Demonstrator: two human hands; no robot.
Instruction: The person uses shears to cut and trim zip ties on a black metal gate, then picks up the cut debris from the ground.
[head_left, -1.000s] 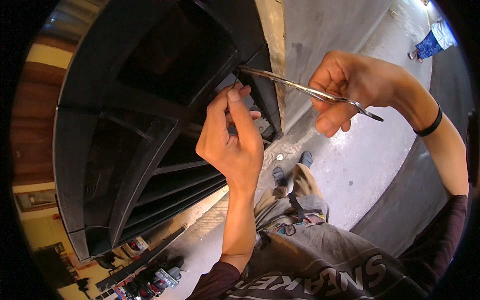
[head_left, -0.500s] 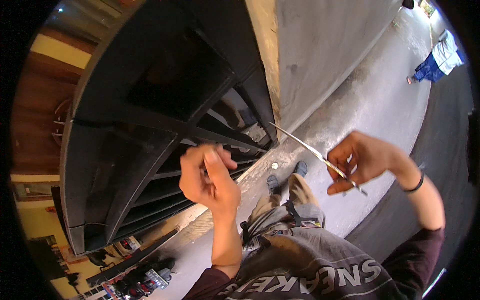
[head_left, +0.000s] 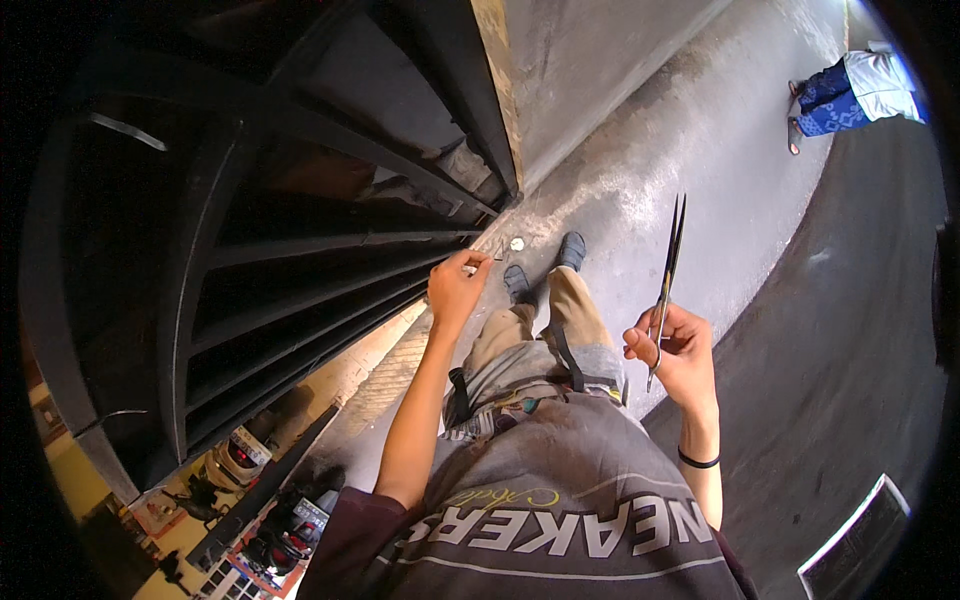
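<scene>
My right hand (head_left: 683, 345) is wrapped around the handles of the metal scissors (head_left: 667, 275), thumb and fingers at the loops, and the blades point away from me, their tips only slightly parted. The scissors are up in the air on my right, seen against the grey pavement (head_left: 720, 215) and well apart from the black gate (head_left: 225, 262) on my left. A thin black band (head_left: 699, 460) circles my right wrist.

My left hand (head_left: 457, 292) is closed – fingers curled in, thumb and fingertips drawn together – near the edge of the gate. Whether anything small is pinched there I cannot tell (the fingertips are too small in view), nor whether the hand touches the gate behind it.

Below, my beige trousers (head_left: 578, 312) run down to dark shoes (head_left: 572, 250), with a small whitish round thing (head_left: 517, 244) on the ground just beside them. My grey shirt (head_left: 560, 445), with pale lettering, fills the lower middle. A grey wall (head_left: 600, 65) rises beyond the gate's far end. At the upper right, well away from me, a person (head_left: 840, 100) in a white top and a blue patterned lower garment is by the dark road (head_left: 830, 290).
</scene>
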